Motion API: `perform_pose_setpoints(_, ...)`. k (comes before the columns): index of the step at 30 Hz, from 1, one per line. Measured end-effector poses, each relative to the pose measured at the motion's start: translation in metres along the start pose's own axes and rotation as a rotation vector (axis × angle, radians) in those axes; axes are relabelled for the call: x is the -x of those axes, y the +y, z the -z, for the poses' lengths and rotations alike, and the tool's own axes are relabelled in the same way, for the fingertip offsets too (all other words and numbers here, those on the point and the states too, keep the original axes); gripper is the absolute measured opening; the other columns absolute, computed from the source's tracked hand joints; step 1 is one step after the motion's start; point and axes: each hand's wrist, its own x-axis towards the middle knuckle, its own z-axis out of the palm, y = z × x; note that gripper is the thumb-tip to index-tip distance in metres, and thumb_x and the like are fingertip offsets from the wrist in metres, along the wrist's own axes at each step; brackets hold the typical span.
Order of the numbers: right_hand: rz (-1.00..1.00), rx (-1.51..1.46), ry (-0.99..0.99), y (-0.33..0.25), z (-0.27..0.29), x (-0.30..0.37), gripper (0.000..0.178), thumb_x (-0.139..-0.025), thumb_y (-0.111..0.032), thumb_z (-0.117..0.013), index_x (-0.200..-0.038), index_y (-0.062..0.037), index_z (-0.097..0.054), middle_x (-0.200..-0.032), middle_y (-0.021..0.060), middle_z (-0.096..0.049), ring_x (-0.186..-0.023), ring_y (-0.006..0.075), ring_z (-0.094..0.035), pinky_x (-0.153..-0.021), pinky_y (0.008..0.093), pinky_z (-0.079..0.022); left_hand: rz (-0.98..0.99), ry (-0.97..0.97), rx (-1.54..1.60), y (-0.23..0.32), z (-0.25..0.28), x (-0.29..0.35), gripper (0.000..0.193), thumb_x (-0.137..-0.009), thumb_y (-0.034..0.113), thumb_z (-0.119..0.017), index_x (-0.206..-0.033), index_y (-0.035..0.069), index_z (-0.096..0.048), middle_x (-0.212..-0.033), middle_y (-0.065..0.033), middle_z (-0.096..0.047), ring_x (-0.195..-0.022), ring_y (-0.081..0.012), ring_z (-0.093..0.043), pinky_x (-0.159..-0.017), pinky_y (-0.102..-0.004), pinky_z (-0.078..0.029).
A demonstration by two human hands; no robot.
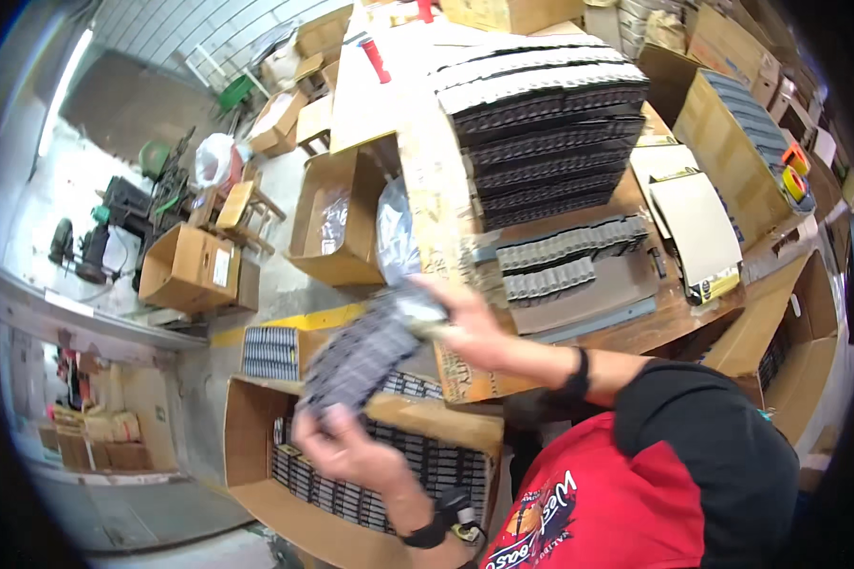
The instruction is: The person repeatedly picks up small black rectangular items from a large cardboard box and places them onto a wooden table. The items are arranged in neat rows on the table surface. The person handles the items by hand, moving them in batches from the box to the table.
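Note:
A strip of small grey ridged pieces [365, 346], packed side by side, is held between my two hands above a cardboard box. My left hand [346, 450] grips its lower end, fingers bent around the edge. At its upper end my right hand [460, 322] is closed on it; motion smears the fingers and a pale patch beside them. Below, the open cardboard box [256, 493] holds several rows of similar dark and grey pieces [351, 498]. On the table, two shorter grey rows [550, 277] lie on a cardboard sheet [588, 308].
A tall layered stack of black and grey rows [555, 142] stands on the table [674, 322]. Cream sheets [697, 223] lie to its right, beside a carton [731, 142] with a tape dispenser [795, 171]. Open boxes [337, 223] and a wooden stool [247, 204] are at left.

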Motion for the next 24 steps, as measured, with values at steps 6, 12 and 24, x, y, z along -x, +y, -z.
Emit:
perform_pose_setpoints(6,-0.373,0.401,0.398,0.032,0.262,0.115,0.05,-0.082,-0.03,-0.063,-0.117,0.0043,-0.053,-0.11,0.0177,-0.061,-0.102,0.0243,-0.057,-0.089,0.0338,-0.043,-0.012,-0.962,0.321,0.047,-0.151,0.152,0.063,-0.071,0.008,-0.069,-0.127,-0.007,-0.044,-0.124,-0.0184,-0.042,-0.119,-0.0309,-0.041,-0.101,-0.0356,-0.032)
perform_pose_setpoints(12,-0.626,0.417,0.366,0.03,0.353,0.168,0.045,-0.08,-0.024,-0.065,-0.113,0.0046,-0.055,-0.101,0.017,-0.064,-0.091,0.0243,-0.061,-0.084,0.0339,-0.046,0.276,-1.256,0.371,0.021,-0.239,0.245,0.042,-0.077,0.009,-0.066,-0.116,-0.005,-0.055,-0.111,-0.0158,-0.056,-0.106,-0.0255,-0.053,-0.092,-0.0316,-0.041)
perform_pose_setpoints(24,-0.792,0.939,0.095,0.101,0.389,0.106,0.028,-0.07,-0.019,-0.059,-0.088,0.0029,-0.057,-0.084,0.0255,-0.062,-0.082,0.0393,-0.061,-0.073,0.0439,-0.05,-0.003,-1.029,-0.285,0.019,-0.294,0.249,0.03,-0.078,0.028,-0.066,-0.069,0.0,-0.059,-0.063,-0.0195,-0.057,-0.062,-0.0355,-0.057,-0.058,-0.0423,-0.043)
